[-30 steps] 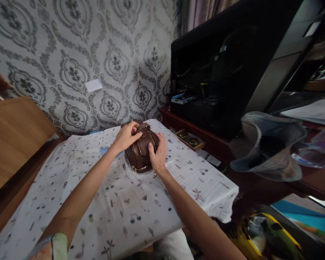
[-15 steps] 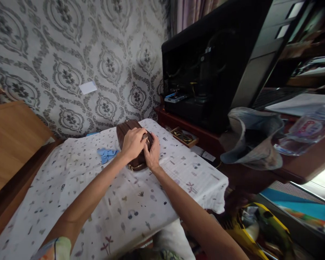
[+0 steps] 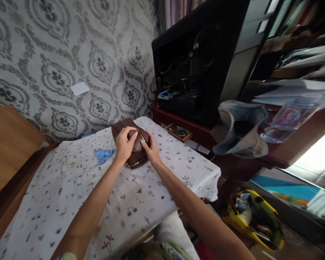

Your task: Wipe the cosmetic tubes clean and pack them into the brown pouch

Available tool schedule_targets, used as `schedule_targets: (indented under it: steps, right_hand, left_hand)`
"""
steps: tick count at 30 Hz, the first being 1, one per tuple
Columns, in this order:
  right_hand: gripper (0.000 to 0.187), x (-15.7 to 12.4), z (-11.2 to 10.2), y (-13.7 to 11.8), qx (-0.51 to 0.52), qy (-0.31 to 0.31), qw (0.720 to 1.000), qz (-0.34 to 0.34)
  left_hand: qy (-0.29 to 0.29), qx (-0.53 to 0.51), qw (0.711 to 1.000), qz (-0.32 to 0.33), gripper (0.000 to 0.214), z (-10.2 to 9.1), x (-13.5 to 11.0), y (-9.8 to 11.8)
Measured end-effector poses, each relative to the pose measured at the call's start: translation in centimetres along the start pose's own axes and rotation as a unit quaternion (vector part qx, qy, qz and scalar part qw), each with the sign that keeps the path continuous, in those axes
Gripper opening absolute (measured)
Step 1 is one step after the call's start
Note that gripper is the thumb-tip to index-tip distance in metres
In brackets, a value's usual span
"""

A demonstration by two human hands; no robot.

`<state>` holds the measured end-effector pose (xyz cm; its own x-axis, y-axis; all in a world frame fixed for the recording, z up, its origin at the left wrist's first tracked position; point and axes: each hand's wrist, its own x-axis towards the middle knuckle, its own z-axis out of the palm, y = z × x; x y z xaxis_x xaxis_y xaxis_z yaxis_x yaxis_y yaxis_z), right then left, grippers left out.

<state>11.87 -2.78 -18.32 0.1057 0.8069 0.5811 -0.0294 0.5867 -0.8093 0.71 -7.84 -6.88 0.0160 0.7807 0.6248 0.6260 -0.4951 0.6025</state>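
A brown leather-look bag [image 3: 137,159] with gold-coloured zips lies on the cloth-covered table. My left hand [image 3: 124,145] grips the bag's upper face from the left, thumb and fingers curled at the edge of a front pocket. From the right, my right hand [image 3: 152,148] holds the other side of that pocket, its thumb pressed on top near a zip line. Between the two hands part of the pocket's brown surface shows. Whatever is inside the bag is hidden. Left of the bag lies a crumpled light-blue cloth [image 3: 104,155].
A white printed cloth [image 3: 78,191] covers the table. Along the right stand a large black computer case [image 3: 189,72], a small box with glasses [image 3: 178,133], a grey fabric hat [image 3: 241,133] and a clear plastic bottle [image 3: 289,119]. A yellow-edged bag [image 3: 253,218] sits low at right.
My hands have moved apart on the bag, so the pocket and a zip line now show between them. The whole view has shifted, with the surroundings further left.
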Motion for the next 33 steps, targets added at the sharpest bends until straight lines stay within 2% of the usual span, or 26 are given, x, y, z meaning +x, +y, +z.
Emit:
schedule_targets:
  steps: [3, 7, 12, 17, 22, 25, 27, 29, 33]
  right_hand:
    - [0.072, 0.0, 0.0, 0.2, 0.048, -0.005, 0.998, 0.031]
    - [0.082, 0.1, 0.3, 0.5, 0.079, -0.013, 0.996, 0.044]
    - [0.083, 0.4, 0.5, 1.2, 0.055, 0.009, 0.997, 0.059]
    - [0.073, 0.5, 0.9, 2.2, 0.004, 0.049, 0.998, 0.032]
    - [0.066, 0.6, 0.9, 2.3, 0.005, 0.047, 0.999, 0.021]
    - [0.066, 0.6, 0.8, 1.9, 0.015, 0.034, 0.999, 0.032]
    - [0.067, 0.4, 0.8, 1.5, 0.002, 0.032, 0.999, 0.035]
    - [0.074, 0.3, 0.9, 1.2, -0.021, 0.033, 0.999, 0.032]
    - [0.101, 0.1, 0.9, 0.9, -0.065, 0.017, 0.998, 0.018]
  left_hand:
    - [0.028, 0.042, 0.999, 0.005, 0.013, -0.1, 0.7, -0.2]
    - [0.023, 0.046, 0.998, -0.033, 0.016, 0.7, 1.3, 0.0]
    - [0.017, 0.088, 0.995, -0.04, 0.018, 2.1, 0.7, 0.9]
    - [-0.033, 0.076, 0.996, 0.04, 0.011, 1.5, -0.7, 0.4]
    - [-0.099, 0.054, 0.983, 0.144, 0.009, -0.2, -1.5, -0.8]
    - [-0.087, 0.073, 0.979, 0.168, 0.014, -1.4, -1.2, -1.1]
    - [-0.028, 0.108, 0.983, 0.144, 0.019, -2.3, -0.6, -1.2]
    - [0.022, 0.148, 0.985, 0.089, 0.018, -3.2, 0.1, -1.4]
    - [0.015, 0.161, 0.987, 0.004, 0.015, -4.2, 0.7, -1.8]
